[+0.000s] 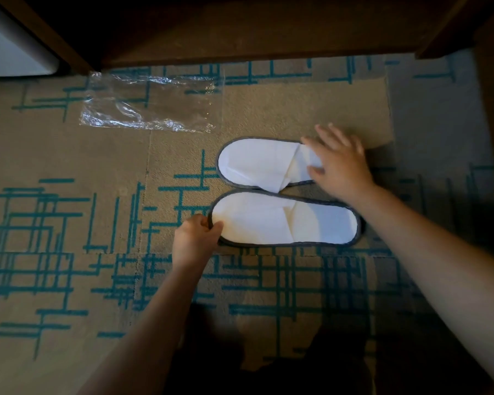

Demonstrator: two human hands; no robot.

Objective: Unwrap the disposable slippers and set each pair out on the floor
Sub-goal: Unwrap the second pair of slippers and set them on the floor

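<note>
- My left hand (pixel 196 238) pinches the grey rim of the near slipper (pixel 283 220) at its left end, fingers (pixel 216 226) curled shut over the edge; the fingertips underneath are hidden.
- The near slipper lies flat on the carpet (pixel 69 155), white side up, lengthways left to right.
- My right hand (pixel 340 163) lies spread and flat on the right end of the far slipper (pixel 257 163), gripping nothing; it covers that end, so I cannot tell how the end lies.
- The two slippers are side by side, rims touching or nearly so at the left; I cannot tell which.
- The empty wrapper (pixel 151 104) lies flat on the carpet, up and left of the slippers, near the dark wooden furniture (pixel 240 32).
- The furniture is cut off at the top edge and too dark to make out.
</note>
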